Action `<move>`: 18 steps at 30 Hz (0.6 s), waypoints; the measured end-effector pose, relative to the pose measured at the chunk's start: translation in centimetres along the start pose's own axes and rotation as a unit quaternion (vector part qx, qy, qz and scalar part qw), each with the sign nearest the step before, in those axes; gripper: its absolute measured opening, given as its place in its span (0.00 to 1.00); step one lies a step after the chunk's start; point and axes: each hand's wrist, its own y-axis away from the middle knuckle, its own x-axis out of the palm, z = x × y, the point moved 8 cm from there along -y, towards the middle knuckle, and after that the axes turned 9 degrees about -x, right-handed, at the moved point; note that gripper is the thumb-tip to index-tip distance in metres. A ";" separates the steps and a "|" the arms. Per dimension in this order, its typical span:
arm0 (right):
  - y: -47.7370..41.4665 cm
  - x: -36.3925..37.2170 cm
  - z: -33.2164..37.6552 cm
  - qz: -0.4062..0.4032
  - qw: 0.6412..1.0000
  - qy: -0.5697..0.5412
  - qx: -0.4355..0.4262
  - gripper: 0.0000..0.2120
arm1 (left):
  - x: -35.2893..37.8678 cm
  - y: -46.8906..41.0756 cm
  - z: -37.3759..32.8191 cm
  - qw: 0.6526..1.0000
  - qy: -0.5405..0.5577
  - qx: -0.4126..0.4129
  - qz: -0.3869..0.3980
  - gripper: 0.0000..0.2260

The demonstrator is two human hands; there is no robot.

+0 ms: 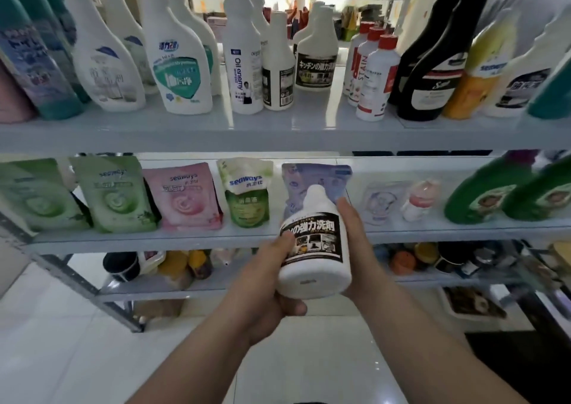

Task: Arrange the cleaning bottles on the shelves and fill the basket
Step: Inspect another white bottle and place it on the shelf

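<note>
Head camera, looking down at a pale blue shelving unit (185,137): I hold a white plastic bottle with a black label (313,243) in both hands, just in front of the middle shelf (154,243), its neck tilted away toward a lilac refill pouch (315,176). My left hand (265,289) curls under the base, thumb on the label; my right hand (360,249) wraps its right side. A matching white bottle (316,54) stands on the upper shelf.

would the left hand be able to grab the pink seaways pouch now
Probably not yet: the left hand grips the white bottle with the right hand. The pink pouch stands unblocked at the shelf front.
</note>
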 end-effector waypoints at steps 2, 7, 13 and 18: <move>0.5 -0.9 0.0 0.003 1.000 0.000 0.023 0.27 | 0.2 -0.2 0.8 0.999 -0.034 0.003 -0.005 0.26; 2.1 -2.8 4.0 0.122 0.984 0.047 -0.117 0.17 | 0.9 -0.8 0.8 0.975 -0.177 0.130 -0.030 0.25; 6.1 -6.5 7.1 0.118 0.958 0.100 -0.241 0.18 | 5.0 0.1 3.0 0.867 -0.380 0.293 -0.131 0.36; 8.7 -8.2 7.8 0.112 0.942 0.164 -0.270 0.14 | 9.7 -0.1 5.0 0.760 -0.483 0.385 -0.201 0.49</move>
